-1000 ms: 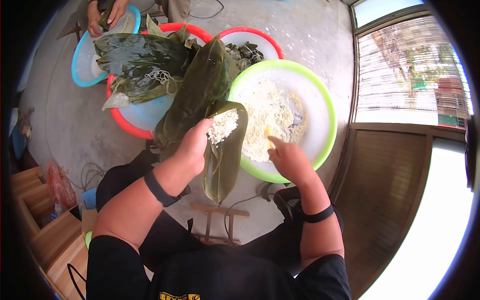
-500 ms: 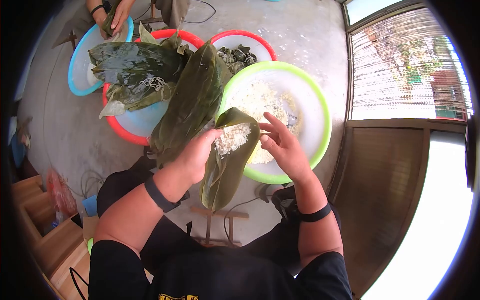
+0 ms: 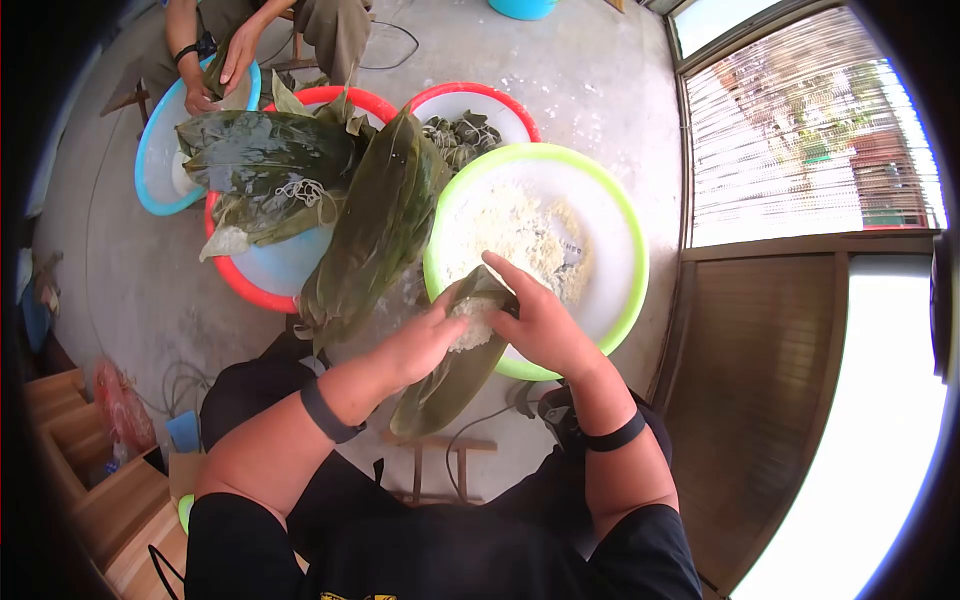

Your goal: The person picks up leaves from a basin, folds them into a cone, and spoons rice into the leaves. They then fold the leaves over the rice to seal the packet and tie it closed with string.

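Observation:
My left hand (image 3: 415,348) grips a long green leaf (image 3: 445,392) from its left side, thumb beside the rice. White rice (image 3: 474,325) lies in the folded upper part of the leaf, whose tail hangs down to the left. Against the right edge of the fold, my right hand (image 3: 540,318) is closed on the leaf, its index finger reaching over the top. Just beyond both hands is a green-rimmed basin (image 3: 640,250) with loose rice (image 3: 520,240) inside. Large wet leaves (image 3: 375,220) lie left of it, with white strings (image 3: 305,192) on the pile.
A red-rimmed basin (image 3: 240,285) sits under the leaves; another red-rimmed basin (image 3: 490,92) holds tied leaf bundles (image 3: 465,138). At the upper left, a co-worker's hands (image 3: 235,62) hold a leaf over a blue-rimmed basin (image 3: 150,180). Wooden boxes (image 3: 120,500) stand lower left.
My right hand has moved left and down onto the leaf fold. The leaf and rice have shifted slightly lower, and the view has tilted a little.

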The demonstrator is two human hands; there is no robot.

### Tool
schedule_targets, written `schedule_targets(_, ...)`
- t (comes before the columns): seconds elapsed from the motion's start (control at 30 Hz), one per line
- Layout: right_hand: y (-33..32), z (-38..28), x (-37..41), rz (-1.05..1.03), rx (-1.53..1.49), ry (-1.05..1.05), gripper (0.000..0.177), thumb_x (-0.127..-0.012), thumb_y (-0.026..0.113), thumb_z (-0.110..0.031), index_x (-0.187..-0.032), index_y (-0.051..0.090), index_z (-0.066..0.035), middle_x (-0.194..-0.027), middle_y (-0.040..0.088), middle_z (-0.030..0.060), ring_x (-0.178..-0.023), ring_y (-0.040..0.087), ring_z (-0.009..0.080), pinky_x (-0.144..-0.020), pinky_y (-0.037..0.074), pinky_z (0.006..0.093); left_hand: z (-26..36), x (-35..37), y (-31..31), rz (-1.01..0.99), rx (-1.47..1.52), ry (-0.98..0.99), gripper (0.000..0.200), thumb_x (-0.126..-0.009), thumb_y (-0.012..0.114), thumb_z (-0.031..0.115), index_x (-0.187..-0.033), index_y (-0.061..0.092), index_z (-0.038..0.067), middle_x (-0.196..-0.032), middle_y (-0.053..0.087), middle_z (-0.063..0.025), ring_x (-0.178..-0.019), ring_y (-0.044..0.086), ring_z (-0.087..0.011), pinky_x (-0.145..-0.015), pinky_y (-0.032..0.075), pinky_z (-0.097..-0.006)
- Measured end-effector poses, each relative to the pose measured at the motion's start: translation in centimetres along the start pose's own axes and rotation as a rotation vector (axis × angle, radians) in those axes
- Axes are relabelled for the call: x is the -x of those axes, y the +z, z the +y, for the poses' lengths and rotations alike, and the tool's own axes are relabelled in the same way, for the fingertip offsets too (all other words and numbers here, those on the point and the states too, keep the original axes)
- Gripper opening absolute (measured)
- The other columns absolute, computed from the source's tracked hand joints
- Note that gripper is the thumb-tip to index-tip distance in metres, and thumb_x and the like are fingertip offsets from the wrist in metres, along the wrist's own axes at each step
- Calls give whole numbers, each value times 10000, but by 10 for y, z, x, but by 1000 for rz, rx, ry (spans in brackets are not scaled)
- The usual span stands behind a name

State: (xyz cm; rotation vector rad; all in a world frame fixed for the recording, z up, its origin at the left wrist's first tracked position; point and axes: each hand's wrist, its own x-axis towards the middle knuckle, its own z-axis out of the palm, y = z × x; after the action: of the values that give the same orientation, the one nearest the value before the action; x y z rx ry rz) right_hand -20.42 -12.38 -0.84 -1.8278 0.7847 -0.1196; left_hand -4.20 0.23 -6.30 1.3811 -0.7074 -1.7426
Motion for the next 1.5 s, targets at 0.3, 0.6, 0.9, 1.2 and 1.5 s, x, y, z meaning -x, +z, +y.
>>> schedule_targets(0.3,-2,11,-1,-126,205,-49,522,-858,524,-6,-1369,567,-105,-1441,516,249,-1314,518,402,-1068,449,435,12,11,5,-47,-656,63,731,-1046,446,407,-1593,128,39,-1374,543,-320,-1272,543,-457,-1072,424,-451)
schedule_targets(0.6,-12,14,-5,-130,-406,70,344,-944,450,-59,-1240,624,-43,-1197,638,94,-1109,600,204,-970,481,352,30,11,-9,-60,152,-59,604,-1088,314,514,-1521,354,94,-1199,617,-86,-1016,606,-126,-876,500,-292)
schedule_targets(0.9,26,8,-8,-195,-698,375,440,-1024,387,-205,-1425,498,-61,-1299,597,102,-1171,589,217,-959,527,373,-27,-18,-27,63,563,-77,346,-1094,450,299,-1285,582,42,-1151,671,-34,-993,652,-91,-889,522,-245)
schedule_targets(1.2,16,-5,-6,20,-586,316,486,-1044,395,-266,-1489,406,-69,-1372,548,112,-895,665,187,-765,539,304,-52,-27,-52,-20,855,144,353,-1061,526,225,-1362,545,43,-1194,659,-59,-1042,651,-129,-932,535,-281)
schedule_targets(1.5,27,-39,3,243,377,-616,747,-691,730,-25,-1402,504,-52,-1134,609,116,-977,583,298,-793,520,370,16,15,-35,102,705,204,241,-1045,527,137,-1254,596,40,-1091,661,-42,-979,654,-122,-842,547,-271)
